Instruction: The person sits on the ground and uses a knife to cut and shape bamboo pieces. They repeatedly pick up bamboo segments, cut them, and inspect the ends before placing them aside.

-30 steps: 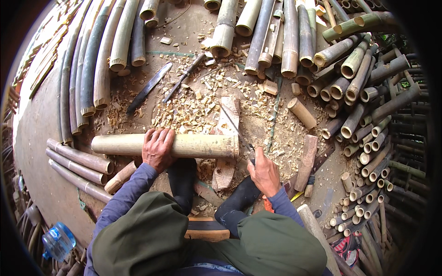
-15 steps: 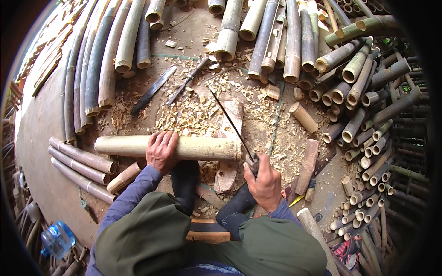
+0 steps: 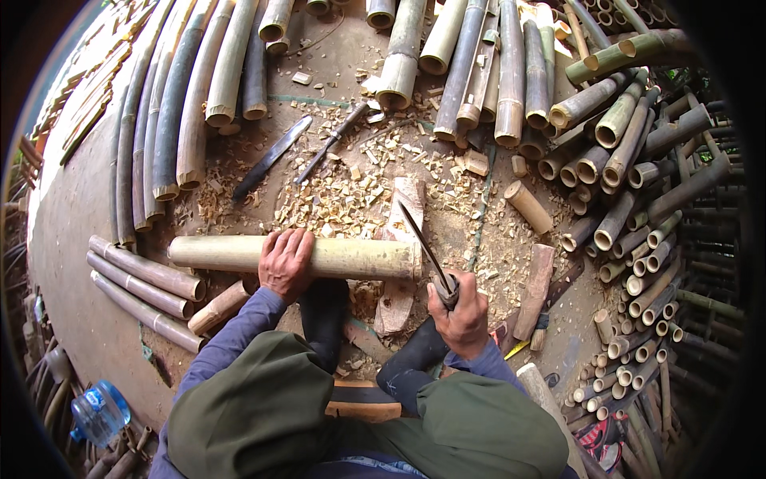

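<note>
A pale bamboo tube lies crosswise in front of me, its right end resting on a rough wooden block. My left hand is closed over the tube near its middle, knuckles up. In my right hand is the dark handle of a long thin blade, pointing away and slightly left. The blade shows nearly edge-on just beyond the tube's right end. Whether it is a saw or a knife I cannot tell, nor whether it touches the tube.
Wood chips cover the ground beyond the tube. Among them lie a broad-bladed knife and another long-handled tool. Long bamboo poles line the far side; cut bamboo is stacked at right. A blue water bottle lies lower left.
My right hand has shifted slightly right and nearer to me, tilting the blade so that it looks shorter. My left hand still holds the tube in the same spot.
</note>
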{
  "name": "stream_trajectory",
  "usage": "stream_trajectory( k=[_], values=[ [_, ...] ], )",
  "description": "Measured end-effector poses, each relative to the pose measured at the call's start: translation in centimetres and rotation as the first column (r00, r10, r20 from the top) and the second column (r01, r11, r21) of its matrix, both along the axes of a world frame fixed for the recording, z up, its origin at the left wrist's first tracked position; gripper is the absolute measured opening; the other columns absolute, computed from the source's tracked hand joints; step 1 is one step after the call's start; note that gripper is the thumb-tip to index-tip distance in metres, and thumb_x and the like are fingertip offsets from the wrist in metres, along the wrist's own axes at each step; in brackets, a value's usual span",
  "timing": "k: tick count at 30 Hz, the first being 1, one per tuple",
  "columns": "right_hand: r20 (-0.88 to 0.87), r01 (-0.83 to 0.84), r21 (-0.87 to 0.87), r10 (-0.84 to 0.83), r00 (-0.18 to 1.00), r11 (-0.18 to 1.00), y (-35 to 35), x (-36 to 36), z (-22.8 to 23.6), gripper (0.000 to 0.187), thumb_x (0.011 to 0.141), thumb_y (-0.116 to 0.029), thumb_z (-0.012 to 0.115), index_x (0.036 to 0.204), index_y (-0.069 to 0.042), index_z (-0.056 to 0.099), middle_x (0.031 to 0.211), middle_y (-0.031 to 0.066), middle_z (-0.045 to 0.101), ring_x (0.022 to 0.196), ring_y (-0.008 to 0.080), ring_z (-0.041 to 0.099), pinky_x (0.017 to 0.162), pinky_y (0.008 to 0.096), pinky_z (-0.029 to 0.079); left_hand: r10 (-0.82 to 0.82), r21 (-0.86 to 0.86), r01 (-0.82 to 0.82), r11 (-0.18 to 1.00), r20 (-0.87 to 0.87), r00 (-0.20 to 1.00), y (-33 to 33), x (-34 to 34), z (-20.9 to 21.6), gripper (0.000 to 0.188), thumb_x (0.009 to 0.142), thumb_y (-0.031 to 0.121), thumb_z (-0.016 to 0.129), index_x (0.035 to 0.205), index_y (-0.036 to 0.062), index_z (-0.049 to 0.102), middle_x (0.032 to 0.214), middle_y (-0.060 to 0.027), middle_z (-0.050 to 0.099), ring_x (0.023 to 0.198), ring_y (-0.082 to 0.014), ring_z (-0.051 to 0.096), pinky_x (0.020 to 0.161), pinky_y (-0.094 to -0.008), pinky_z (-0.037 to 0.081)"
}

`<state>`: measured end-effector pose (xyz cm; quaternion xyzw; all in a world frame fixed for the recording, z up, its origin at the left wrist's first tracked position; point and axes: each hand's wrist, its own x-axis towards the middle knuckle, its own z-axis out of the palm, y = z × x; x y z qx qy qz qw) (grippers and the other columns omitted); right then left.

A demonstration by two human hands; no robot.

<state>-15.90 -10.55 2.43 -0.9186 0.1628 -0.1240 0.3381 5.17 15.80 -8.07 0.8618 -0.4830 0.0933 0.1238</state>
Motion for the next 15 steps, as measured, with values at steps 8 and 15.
stream_trajectory(
  k=[8,15],
  values=[
    [-0.232,0.083,0.079,-0.063,0.971,0.993,-0.2,0.7,0.9,0.031,0.093,-0.012,0.073,0.113,0.001,0.054,0.077,0.0274,0.066,0.076,0.0505,0.067,0.065,0.0555,0.052,-0.013,-0.006,0.014,1.000,0.169,0.986,1.7,0.6,-2.1,0.043,0.080,0.023,0.069,0.120,0.0062,0.067,0.113,-0.0111,0.070,0.109,-0.0284,0.068,0.101,-0.0452,0.050],
    [-0.447,0.034,-0.161,-0.103,0.889,0.986,-0.8,-1.9,-7.3,0.042,0.094,-0.017,0.073,0.124,-0.003,0.048,0.087,0.0246,0.072,0.078,0.0498,0.070,0.071,0.0539,0.057,-0.006,0.052,0.004,0.999,0.035,0.999,1.6,-0.1,-1.4,0.051,0.081,0.027,0.069,0.128,0.0077,0.063,0.126,-0.0115,0.067,0.121,-0.0267,0.064,0.109,-0.0466,0.043]
  ],
)
